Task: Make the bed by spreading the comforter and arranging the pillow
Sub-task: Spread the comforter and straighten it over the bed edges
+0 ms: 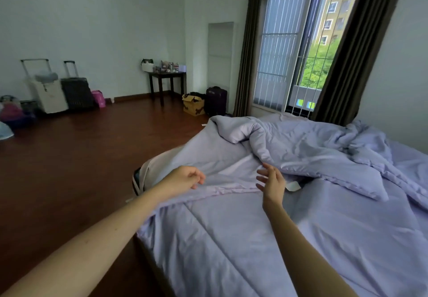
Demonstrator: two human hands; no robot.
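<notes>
Fingers [271, 170] on L hand [185, 177] & R hand [273, 184] loose, holding nothing, over 1 comforter [231, 238].

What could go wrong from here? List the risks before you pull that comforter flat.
1. The comforter is bunched and folded over itself toward the window; pulling one layer may drag the whole heap, not spread it.
2. The left hand and right hand are open, gripping nothing; beside the exposed mattress corner, a hard pull could slide fabric onto the floor.
</notes>
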